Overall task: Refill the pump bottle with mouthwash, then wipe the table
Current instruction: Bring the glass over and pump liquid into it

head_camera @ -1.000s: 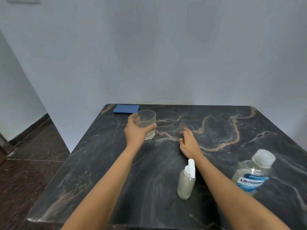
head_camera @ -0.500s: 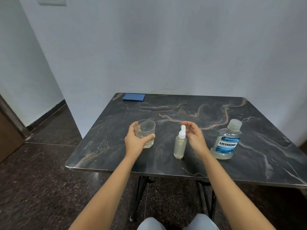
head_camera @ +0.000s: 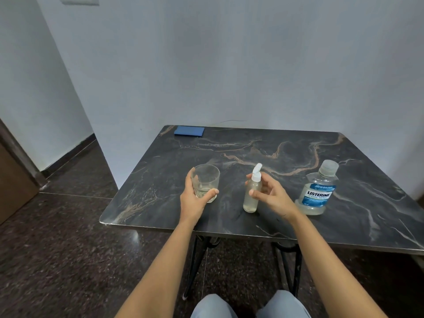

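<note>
Counts: one table. Four items on it: one glass, one pump bottle, one mouthwash bottle, one blue cloth. That makes two bottles, both capped, so two caps. Two hands in view: left hand, right hand. Two knees at the bottom edge: left knee, right knee. One switch plate on the wall, cut off by the frame. One door at far left. Table legs: crossed, partly hidden, count unclear.
</note>
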`<action>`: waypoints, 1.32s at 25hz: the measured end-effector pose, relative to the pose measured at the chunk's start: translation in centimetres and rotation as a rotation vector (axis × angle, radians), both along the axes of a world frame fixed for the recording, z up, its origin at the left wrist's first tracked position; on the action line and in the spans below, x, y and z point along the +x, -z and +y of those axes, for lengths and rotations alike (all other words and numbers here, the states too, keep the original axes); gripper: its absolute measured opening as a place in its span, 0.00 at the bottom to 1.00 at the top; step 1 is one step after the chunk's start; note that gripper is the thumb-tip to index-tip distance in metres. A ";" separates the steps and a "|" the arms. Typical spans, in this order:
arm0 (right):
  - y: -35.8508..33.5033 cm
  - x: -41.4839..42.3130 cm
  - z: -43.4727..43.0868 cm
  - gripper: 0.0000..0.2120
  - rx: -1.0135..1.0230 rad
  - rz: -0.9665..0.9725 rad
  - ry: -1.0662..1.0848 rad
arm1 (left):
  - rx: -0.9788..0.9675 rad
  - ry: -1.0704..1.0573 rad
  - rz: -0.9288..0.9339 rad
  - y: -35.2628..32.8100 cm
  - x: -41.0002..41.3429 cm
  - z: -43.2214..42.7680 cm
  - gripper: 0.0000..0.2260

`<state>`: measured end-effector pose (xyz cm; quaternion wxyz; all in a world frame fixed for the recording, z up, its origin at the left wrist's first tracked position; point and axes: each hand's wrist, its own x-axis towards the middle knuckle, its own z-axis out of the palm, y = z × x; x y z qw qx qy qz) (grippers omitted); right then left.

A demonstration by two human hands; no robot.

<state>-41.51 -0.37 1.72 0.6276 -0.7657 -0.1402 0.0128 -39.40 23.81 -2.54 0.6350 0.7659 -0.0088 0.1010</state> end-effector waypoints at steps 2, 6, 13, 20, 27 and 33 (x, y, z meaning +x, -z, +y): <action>-0.6 0.7 0.6 0.17 -0.008 -0.108 0.081 | -0.005 -0.001 -0.001 0.1 0.2 0.0 0.42; -2.9 2.9 2.1 0.17 -0.256 -0.357 0.224 | 0.013 0.003 -0.002 0.2 0.5 0.0 0.43; -5.8 5.3 4.2 0.37 -0.748 -0.371 -0.147 | 0.036 0.005 -0.006 0.0 0.4 -0.1 0.40; -5.5 6.4 5.9 0.34 -0.907 -0.451 -0.228 | 0.030 0.010 -0.004 -0.1 0.4 0.0 0.39; -5.2 6.5 6.5 0.33 -0.945 -0.516 -0.163 | 0.029 -0.009 -0.009 0.3 0.6 0.1 0.38; -3.2 7.3 6.6 0.26 -0.966 -0.568 -0.057 | 0.031 -0.014 -0.018 0.4 0.7 0.1 0.36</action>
